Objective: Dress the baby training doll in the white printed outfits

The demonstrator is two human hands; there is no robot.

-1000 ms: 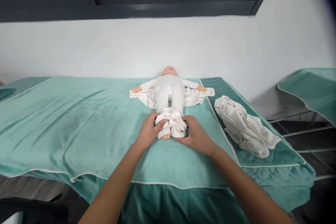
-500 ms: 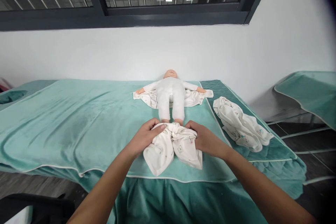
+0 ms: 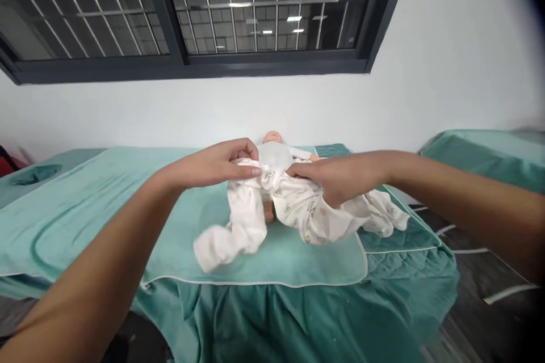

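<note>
A baby doll (image 3: 272,152) in a white suit lies on its back, head toward the wall; its lower body is mostly hidden behind cloth. White printed baby pants (image 3: 298,207) hang over its legs, the two pant legs spread apart. My left hand (image 3: 223,161) pinches the pants' upper edge between thumb and fingers. At the other side of that edge, my right hand (image 3: 336,176) is closed on the cloth, its fingertips partly hidden in the folds. One dark foot-like end of the doll shows between the pant legs.
Another white printed garment (image 3: 385,212) lies crumpled at the right, partly behind my right hand. A green cover (image 3: 170,232) with pale piping spreads over the bed. Behind are a white wall (image 3: 213,110) and a barred window (image 3: 272,62). Another green bed (image 3: 489,153) stands right.
Both hands have moved up and forward with the pants, from the doll's feet to its lower body. The pants' legs have unfolded and spread. The view has tilted up.
</note>
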